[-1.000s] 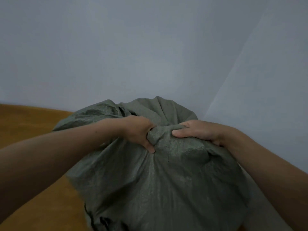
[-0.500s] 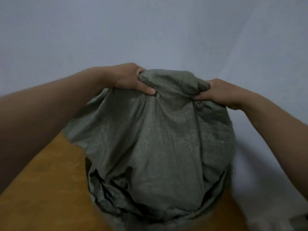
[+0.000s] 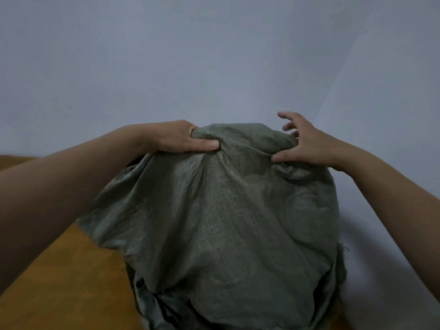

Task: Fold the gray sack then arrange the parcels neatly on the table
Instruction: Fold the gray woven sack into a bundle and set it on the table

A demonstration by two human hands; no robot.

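Your left hand (image 3: 183,141) clamps its grip on the bunched top of the bulging gray woven sack (image 3: 226,222) on the brown wooden surface (image 3: 59,282) — probably to hold it upright — while your right hand (image 3: 307,144), fingers spread, touches it by thumb only.

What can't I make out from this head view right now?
Head view only:
- Parcels: none visible; the gray sack fabric covers whatever it holds.
- Sack's base: cut off by the bottom edge.
- Left hand fingers: tucked behind the sack's top fold.
- Table: mostly hidden by sack and arms.
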